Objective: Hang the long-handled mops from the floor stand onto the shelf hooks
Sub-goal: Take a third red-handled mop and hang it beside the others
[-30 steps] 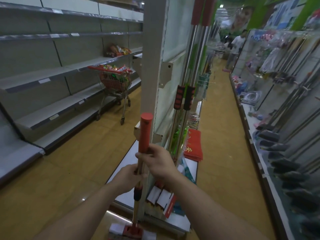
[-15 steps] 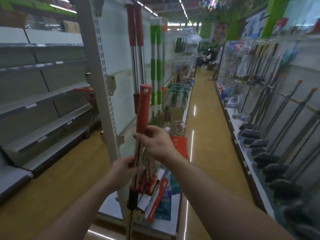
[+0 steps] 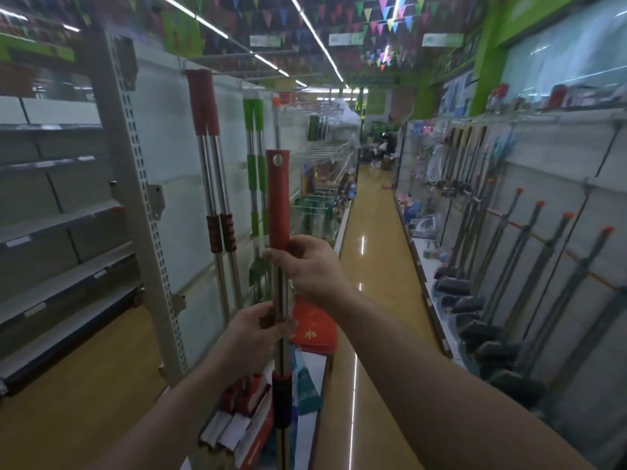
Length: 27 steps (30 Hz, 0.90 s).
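Red-handled mop [image 3: 279, 212] upright, hang-hole end up, right hand [image 3: 310, 266] above left hand [image 3: 258, 329], fingers curled round shaft

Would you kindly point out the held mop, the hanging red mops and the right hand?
held mop [image 3: 279, 205]: head view, on its red grip.
hanging red mops [image 3: 196, 100]: head view, left one's red top.
right hand [image 3: 314, 266]: head view, on its back.

Held mop [image 3: 279, 198]: red grip, silver pole. Hung mops: red [image 3: 202, 100], green [image 3: 252, 113] grips.
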Available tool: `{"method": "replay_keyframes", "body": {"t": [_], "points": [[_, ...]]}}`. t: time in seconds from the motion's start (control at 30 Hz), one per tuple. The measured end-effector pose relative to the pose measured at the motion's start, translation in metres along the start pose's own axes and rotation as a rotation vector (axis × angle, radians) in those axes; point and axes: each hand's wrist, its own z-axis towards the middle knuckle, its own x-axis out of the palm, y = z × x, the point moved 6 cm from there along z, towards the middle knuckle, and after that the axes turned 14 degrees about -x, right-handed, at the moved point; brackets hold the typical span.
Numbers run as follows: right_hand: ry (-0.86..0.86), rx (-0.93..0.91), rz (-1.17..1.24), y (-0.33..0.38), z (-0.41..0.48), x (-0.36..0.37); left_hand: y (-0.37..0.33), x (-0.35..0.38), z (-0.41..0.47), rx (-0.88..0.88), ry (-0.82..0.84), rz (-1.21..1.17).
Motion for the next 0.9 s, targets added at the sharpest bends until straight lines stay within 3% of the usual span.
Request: {"method": "replay_keyframes", "body": {"t": [0.4,0.57,0.9], "points": [[-0.052,-0.054,0.004,-0.095,0.056,-0.091,-0.013,0.106,0.104,0.068,0.167,-0.174],[-0.04,-0.074,0.033,-0.141,0.105,-0.109,-0.01,0.122,0.171,0.076,0.062,-0.089],[0.026,-0.058,0.109,-0.208,0.19,-0.118,-0.009,0.133,0.273,-0.022,0.005,-0.102]]}}
